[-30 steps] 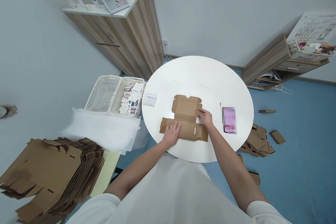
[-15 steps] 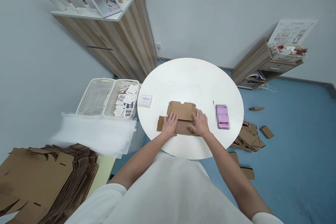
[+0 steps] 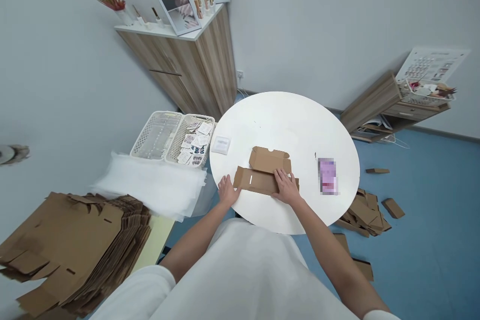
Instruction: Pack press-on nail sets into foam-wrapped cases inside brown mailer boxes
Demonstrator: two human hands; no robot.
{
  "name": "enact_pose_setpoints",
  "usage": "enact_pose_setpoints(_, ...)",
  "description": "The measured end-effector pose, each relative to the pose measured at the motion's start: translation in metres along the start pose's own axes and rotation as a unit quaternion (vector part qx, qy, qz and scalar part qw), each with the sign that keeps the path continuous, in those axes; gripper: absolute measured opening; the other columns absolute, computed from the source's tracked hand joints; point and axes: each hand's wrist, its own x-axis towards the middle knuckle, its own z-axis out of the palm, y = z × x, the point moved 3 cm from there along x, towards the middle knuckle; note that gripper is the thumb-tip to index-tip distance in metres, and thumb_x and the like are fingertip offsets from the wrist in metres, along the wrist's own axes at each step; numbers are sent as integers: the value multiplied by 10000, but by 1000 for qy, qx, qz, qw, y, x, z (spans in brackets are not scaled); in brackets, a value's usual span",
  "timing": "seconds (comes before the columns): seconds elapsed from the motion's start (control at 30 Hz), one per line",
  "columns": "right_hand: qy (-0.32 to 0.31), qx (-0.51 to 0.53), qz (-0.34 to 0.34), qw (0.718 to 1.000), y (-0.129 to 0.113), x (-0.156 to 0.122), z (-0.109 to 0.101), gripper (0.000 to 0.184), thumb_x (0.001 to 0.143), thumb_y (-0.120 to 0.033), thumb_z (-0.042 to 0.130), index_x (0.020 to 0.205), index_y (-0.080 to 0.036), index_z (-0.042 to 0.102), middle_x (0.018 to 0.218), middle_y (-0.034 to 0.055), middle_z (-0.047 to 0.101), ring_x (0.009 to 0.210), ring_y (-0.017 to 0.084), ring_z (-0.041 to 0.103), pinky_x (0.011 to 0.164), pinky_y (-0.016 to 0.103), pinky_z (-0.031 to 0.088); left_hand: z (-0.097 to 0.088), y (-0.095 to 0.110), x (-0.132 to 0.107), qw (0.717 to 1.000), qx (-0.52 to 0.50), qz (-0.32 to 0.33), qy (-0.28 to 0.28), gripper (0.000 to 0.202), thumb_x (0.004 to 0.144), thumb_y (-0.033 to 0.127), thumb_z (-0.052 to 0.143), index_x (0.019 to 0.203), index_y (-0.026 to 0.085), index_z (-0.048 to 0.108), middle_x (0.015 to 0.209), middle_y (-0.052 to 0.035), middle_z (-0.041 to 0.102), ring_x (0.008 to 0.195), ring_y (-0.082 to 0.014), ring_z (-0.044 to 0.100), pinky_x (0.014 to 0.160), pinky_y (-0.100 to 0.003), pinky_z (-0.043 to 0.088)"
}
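Head-worn camera looks forward and steeply down over the wearer's white-shirted torso point(image 3: 243, 275), lower centre; round white tabletop point(image 3: 277, 120) sits near, mid-frame; pale grey wall point(image 3: 311, 25) stands farther off, upper frame.

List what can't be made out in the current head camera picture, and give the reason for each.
All in the head view:
The part of the cardboard under the right hand: covered by that hand.
Whether the thumb of the left hand touches the cardboard: too small.
The purple item's details: masked by pixelation.
Print on the small cards: too small.
Near end of the cardboard stack: cut off by the bottom edge.
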Motion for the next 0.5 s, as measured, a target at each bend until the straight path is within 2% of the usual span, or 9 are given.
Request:
enact_pose_setpoints(0.07, -4, 1, 2, 1000, -4, 0, 1, 939, 622, -416, 593, 1356, -201, 50, 1423, 108, 153, 1309, 262, 70, 1010, 490, -8, 0, -3, 2, 998, -53, 29, -25, 669, 694, 323, 563, 1270, 133, 281, 1260, -166, 416, 1172, -271, 377, 929, -380, 315)
enact_pose_setpoints(0.17, -16, -3, 8, 1000, -10, 1, 2, 964, 614, -423, 603, 1356, -211, 25, 1426, 105, 135, 1309, 268, 49, 988, 539, -16, 2, 2, 6, 988, -143, 8, -65, 547, 713, 237, 532, 1221, 139, 356, 1099, -118, 554, 1002, -208, 524, 830, -306, 395)
enact_pose_setpoints(0.3, -26, -3, 25, 999, -17, 2, 1, 1016, 590, -450, 622, 1356, -211, -1, 1430, 112, 100, 1307, 278, 21, 971, 568, 10, 3, 19, 6, 979, -176, 41, -91, 301, 738, 204, 485, 1032, 156, 528, 968, -78, 606, 878, -171, 559, 754, -266, 417)
enact_pose_setpoints(0.37, -28, 1, 29, 999, -20, 2, 1, 1053, 571, -464, 635, 1357, -206, -16, 1431, 116, 86, 1306, 279, 15, 973, 564, 29, 4, 26, 4, 981, -164, 56, -89, 319, 729, 243, 513, 1030, 141, 534, 1006, -96, 584, 867, -171, 554, 751, -265, 414)
enact_pose_setpoints(0.5, -31, 6, 29, 999, -24, 1, 1, 1075, 565, -474, 635, 1359, -189, -30, 1433, 114, 73, 1305, 279, 11, 985, 536, 76, 7, 37, -3, 979, -164, 76, -97, 512, 663, 383, 608, 1094, 132, 489, 1109, -124, 528, 920, -187, 536, 762, -263, 406)
